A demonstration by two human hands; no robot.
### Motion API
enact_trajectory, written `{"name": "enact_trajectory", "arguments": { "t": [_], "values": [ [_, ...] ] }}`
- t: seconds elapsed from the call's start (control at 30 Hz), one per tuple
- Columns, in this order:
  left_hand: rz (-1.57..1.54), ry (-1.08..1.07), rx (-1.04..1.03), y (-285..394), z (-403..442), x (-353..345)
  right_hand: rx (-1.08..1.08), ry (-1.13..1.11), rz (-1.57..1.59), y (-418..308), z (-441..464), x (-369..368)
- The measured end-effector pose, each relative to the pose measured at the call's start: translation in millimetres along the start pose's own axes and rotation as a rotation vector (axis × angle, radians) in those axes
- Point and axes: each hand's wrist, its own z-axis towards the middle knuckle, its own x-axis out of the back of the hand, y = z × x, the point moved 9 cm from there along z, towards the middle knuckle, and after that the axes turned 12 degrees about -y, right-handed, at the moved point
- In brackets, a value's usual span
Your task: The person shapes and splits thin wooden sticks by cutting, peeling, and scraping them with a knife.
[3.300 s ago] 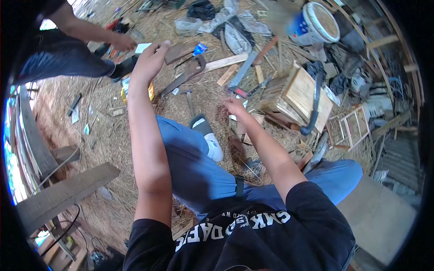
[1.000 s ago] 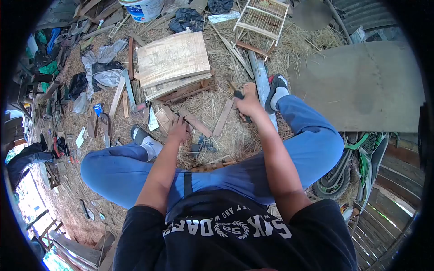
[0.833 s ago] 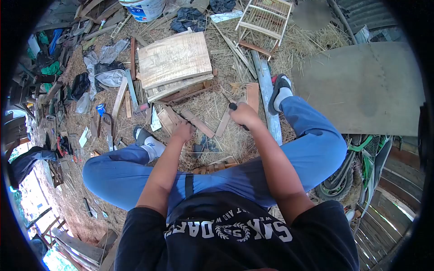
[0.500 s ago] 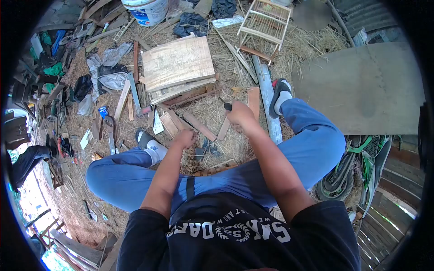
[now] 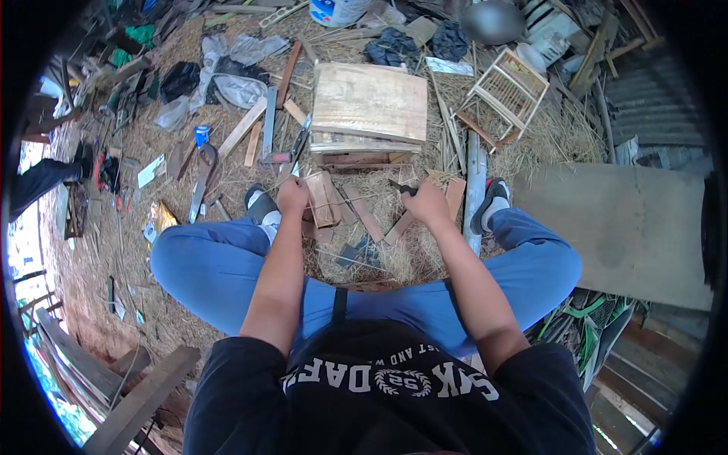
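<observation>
My left hand [image 5: 293,196] is closed beside some short wooden pieces [image 5: 324,199]. A thin pale strip seems to run from its fingers, but what they grip is too small to make out. My right hand [image 5: 427,203] is wrapped round the dark handle of what looks like a knife [image 5: 402,186], its tip pointing left and away from me. Narrow wooden slats [image 5: 364,214] lie on the straw between my hands. Just ahead stands a low wooden block [image 5: 369,102] with a pale, flat top. Against its left side rests a dark, slender tool [image 5: 302,139].
A handsaw [image 5: 203,180] and a blue can [image 5: 202,135] lie to the left. A slatted wooden frame [image 5: 506,98] stands at the far right, near a long grey plank [image 5: 475,182]. A large flat sheet [image 5: 614,227] covers the ground at right. Another person's leg [image 5: 49,178] shows at far left.
My view has turned, so the surroundings appear farther right. My left hand has moved forward and up beside the wooden pieces. The right hand keeps hold of the knife.
</observation>
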Motion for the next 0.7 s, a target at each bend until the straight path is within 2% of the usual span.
{"name": "enact_trajectory", "arguments": {
  "t": [0.03, 0.2, 0.27, 0.33, 0.4, 0.43, 0.5, 0.57, 0.63, 0.67, 0.7],
  "values": [
    [-0.02, 0.023, 0.096, -17.4, -4.5, -0.7, 0.0, -0.016, -0.009, -4.7, -0.2, -4.9],
    [-0.077, 0.006, 0.228, -73.7, -4.0, -10.1, -0.003, 0.078, 0.005, -26.9, -8.5, -5.8],
    [-0.087, -0.091, 0.043, -84.8, 25.0, -37.3, -0.003, 0.058, -0.005, -34.1, -13.4, -9.5],
    [-0.132, -0.119, -0.007, -76.6, 31.5, -48.0, -0.01, 0.042, -0.017, -36.4, -15.7, -13.3],
    [-0.075, -0.514, -0.025, -57.4, 32.2, -90.9, -0.014, 0.095, 0.016, -37.4, -13.2, -8.1],
    [-0.076, -0.52, -0.023, -36.4, 18.8, -86.5, -0.027, 0.075, 0.007, -35.7, -7.9, -6.9],
    [-0.075, -0.413, 0.148, 7.3, -13.3, -58.2, -0.029, 0.091, 0.006, -27.4, 4.1, -5.5],
    [-0.134, -0.2, -0.056, 33.4, -12.1, -65.7, -0.023, 0.105, 0.008, -24.2, 7.7, -0.2],
    [-0.376, -0.292, -0.249, 56.5, 3.9, -107.5, -0.038, 0.098, 0.035, -23.0, 7.6, 9.1],
    [-0.489, -0.486, -0.23, 78.8, -5.0, -119.8, -0.037, 0.099, 0.038, -20.6, 10.1, 11.5],
    [-0.477, -0.479, -0.355, 102.0, -10.3, -120.9, -0.045, 0.075, 0.074, -14.9, 13.7, 10.8]
  ]
}}
